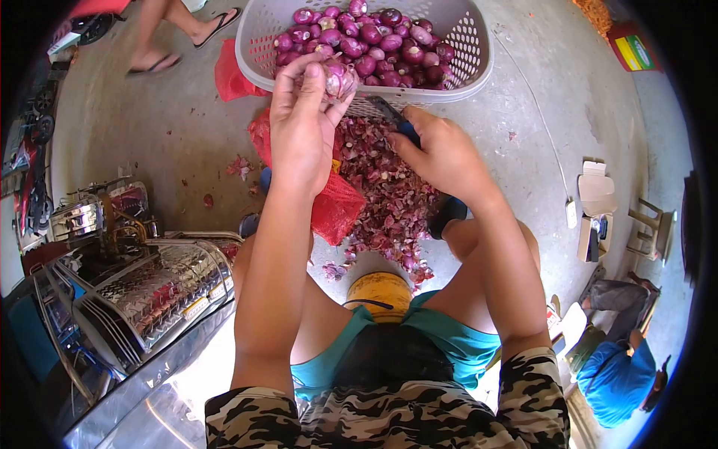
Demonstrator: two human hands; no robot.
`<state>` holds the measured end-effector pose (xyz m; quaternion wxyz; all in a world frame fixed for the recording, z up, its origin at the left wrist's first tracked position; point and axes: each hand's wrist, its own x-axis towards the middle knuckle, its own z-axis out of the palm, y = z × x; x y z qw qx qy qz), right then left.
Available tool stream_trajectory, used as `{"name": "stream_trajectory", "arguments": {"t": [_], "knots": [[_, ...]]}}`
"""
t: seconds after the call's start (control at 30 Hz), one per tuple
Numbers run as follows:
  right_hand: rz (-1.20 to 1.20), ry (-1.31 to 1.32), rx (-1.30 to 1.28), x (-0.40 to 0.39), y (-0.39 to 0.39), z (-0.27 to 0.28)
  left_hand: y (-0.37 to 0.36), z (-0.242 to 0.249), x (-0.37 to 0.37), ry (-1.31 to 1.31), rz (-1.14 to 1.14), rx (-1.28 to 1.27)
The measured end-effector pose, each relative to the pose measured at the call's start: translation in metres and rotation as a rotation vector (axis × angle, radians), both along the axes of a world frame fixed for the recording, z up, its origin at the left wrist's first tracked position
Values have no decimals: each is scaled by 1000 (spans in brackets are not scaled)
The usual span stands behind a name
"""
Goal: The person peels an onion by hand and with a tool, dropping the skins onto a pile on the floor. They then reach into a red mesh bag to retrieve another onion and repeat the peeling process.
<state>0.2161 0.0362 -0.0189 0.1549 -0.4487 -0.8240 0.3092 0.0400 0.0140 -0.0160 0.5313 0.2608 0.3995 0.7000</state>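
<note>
Raised in front of the basket, my left hand point(305, 123) grips a red onion point(340, 78) with papery skin on it. My right hand point(445, 150) is wrapped round the dark blue handle of a knife point(389, 112), whose dark blade points up and left toward the onion without touching it. Behind both hands stands a grey perforated basket point(479, 56) holding many shiny purple onions point(374, 45). Below the hands, a heap of onion skins point(389, 187) covers the floor between my feet. Red mesh netting point(336, 209) lies beside the heap, partly behind my left wrist.
A yellow bucket point(381, 288) is between my legs. Shiny chrome vehicle parts point(161, 280) stand at the left. A white cable point(542, 112) crosses the floor to a power strip point(571, 214). A person in blue point(617, 378) sits at the lower right; another person's sandalled feet point(157, 63) are upper left.
</note>
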Motion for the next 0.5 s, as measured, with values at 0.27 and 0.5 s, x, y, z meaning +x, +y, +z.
{"name": "stream_trajectory", "arguments": {"t": [0.27, 0.5], "knots": [[-254, 199, -97, -6, 3, 1, -2, 4, 6, -41, -67, -32], [-208, 661, -411, -24, -8, 5, -7, -13, 26, 92, -87, 13]]}}
